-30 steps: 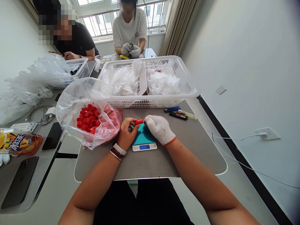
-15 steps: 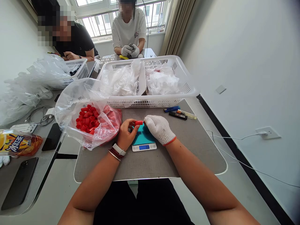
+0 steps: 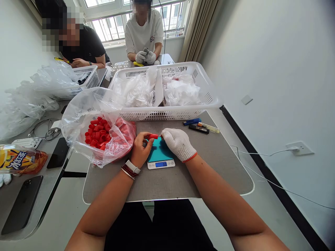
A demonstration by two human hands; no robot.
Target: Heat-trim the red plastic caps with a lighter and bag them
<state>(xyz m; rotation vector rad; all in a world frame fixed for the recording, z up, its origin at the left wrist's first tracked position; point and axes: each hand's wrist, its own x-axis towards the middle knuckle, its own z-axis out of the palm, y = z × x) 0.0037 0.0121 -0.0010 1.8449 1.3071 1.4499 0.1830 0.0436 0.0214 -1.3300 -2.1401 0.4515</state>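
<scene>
Centre of the grey desk mat (image 3: 167, 184), just above the digital scale (image 3: 161, 164): we have one red plastic cap (image 3: 153, 136) lying sideways in the air, over the teal pad (image 3: 159, 150) on top of the scale. Left hand (image 3: 140, 148), bare, is closed on the cap, with fingertips and thumb pinching its left end. Right hand (image 3: 178, 143), in a white knit glove with a red cuff, has its fingers bunched at the cap's right end. We can't tell if it touches the cap or sits just beside it, or if it grips at all.

Step in hand, as we read it: single-cap handling at the scale. We see no cap on the pad. The scale's blue display is lit, but the digits are too small for us to trust.

Left of the hands, loose red caps (image 3: 95, 132) lie heaped in a clear plastic bag (image 3: 78, 118). Behind the mat is a white plastic basket (image 3: 167, 113) holding more clear bags. Upper centre, a co-worker (image 3: 143, 31) works with gloved hands.
</scene>
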